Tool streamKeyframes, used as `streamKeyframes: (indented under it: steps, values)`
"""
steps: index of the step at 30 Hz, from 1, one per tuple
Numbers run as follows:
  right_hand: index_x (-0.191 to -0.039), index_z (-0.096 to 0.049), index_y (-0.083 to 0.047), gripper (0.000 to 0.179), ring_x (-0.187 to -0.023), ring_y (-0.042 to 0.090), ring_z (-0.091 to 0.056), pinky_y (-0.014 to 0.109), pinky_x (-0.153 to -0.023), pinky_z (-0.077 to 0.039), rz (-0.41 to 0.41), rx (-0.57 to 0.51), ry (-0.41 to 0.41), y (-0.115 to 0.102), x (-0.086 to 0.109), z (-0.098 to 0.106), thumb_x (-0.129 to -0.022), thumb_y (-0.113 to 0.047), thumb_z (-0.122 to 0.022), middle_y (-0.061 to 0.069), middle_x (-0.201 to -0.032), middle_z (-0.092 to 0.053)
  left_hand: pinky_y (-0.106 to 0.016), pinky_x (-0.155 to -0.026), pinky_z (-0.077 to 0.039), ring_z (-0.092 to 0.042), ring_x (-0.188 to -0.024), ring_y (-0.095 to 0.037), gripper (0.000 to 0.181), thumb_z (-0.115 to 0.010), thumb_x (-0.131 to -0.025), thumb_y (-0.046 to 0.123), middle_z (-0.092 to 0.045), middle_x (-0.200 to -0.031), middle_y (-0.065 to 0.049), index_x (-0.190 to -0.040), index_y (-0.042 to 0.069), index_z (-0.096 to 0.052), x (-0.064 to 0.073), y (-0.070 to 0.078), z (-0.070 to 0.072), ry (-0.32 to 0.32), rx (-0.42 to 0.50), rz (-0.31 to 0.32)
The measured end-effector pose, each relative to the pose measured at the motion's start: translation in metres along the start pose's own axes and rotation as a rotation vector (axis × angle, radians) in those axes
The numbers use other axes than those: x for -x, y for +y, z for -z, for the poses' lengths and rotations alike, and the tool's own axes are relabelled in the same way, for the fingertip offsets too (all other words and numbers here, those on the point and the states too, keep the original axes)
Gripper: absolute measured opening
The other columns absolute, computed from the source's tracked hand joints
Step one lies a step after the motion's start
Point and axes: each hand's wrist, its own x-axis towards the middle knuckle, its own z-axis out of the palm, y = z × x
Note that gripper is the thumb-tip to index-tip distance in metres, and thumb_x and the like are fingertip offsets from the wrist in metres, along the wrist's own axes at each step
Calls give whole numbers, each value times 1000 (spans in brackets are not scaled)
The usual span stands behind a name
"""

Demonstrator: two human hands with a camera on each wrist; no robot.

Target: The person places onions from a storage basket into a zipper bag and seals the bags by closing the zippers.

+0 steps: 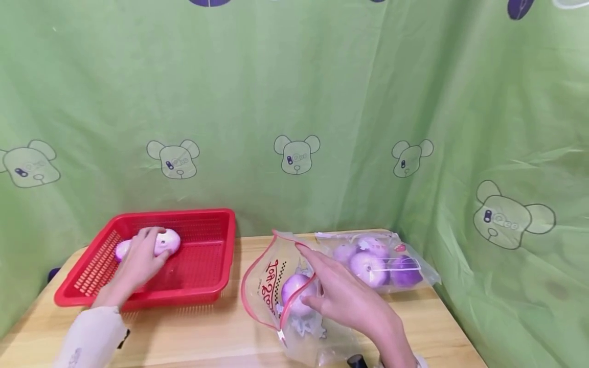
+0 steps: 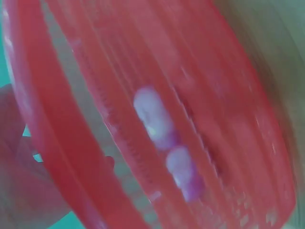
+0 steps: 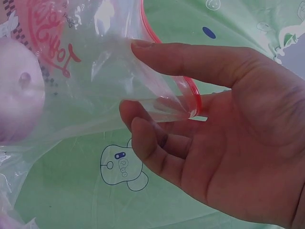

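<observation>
In the head view my left hand reaches into a red plastic basket. Its fingers curl round a smooth, round purple-and-white fruit or vegetable; a second one lies just to the left. Through a blurred left wrist view, two such pale purple pieces show against the red basket wall. My right hand is at the mouth of a clear zip bag with red edging. Thumb and fingers stand apart at the edging, touching the film. One purple-white round piece sits inside that bag.
A second clear bag holding several purple round pieces lies at the back right of the wooden table. A green curtain with bear-head prints hangs behind and to the right. A small black object shows at the front edge.
</observation>
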Motion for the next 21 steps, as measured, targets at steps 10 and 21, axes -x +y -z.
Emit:
streamKeyframes:
  steps: [10, 21]
  values:
    - [-159, -24, -22, 96, -103, 10, -59, 36, -98, -49, -1, -9, 7, 1, -5, -4, -82, -15, -80, -1, -153, -44, -74, -88, -37, -39, -108, -67, 54, -66, -85, 15, -37, -123, -45, -125, -14, -45, 2, -61, 22, -213, -163, 166]
    - [-157, -28, -12, 92, -88, 10, -61, 34, -87, -54, 4, -32, -39, 15, -24, -25, -79, -9, -77, 10, -151, -46, -72, -92, -38, -41, -111, -61, 63, -73, -81, 13, -43, -117, -45, -127, -18, -43, -1, -78, 23, -359, -155, 185]
